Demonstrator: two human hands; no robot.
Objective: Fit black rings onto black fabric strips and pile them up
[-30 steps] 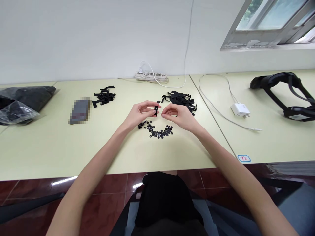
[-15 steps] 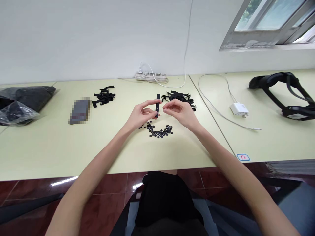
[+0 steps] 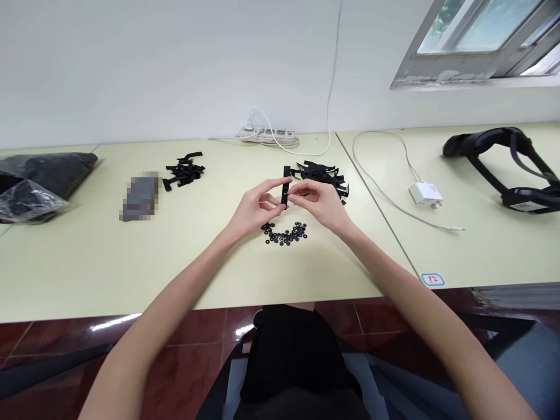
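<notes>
A short black strip (image 3: 286,188) with a small light spot near its middle stands upright between the fingers and thumb of my left hand (image 3: 256,207). My right hand (image 3: 321,203) is closed in a pinch, its fingertips touching the strip's right side near that spot. Whatever it pinches is too small or hidden to make out. Just below my hands lies a curved scatter of small black washers (image 3: 285,238). Beyond my right hand is a pile of black strips (image 3: 321,172), partly covered by it.
A second pile of black strips (image 3: 186,172) lies left, beside a blurred-out dark object (image 3: 140,198). A dark plastic bag (image 3: 56,181) sits far left. At the back is a power strip (image 3: 269,136). On the right are a white charger (image 3: 425,194) with cable and a black headset (image 3: 507,169).
My left hand has moved slightly right with the strip. My right fingertips, apart from the strip before, now touch it.
</notes>
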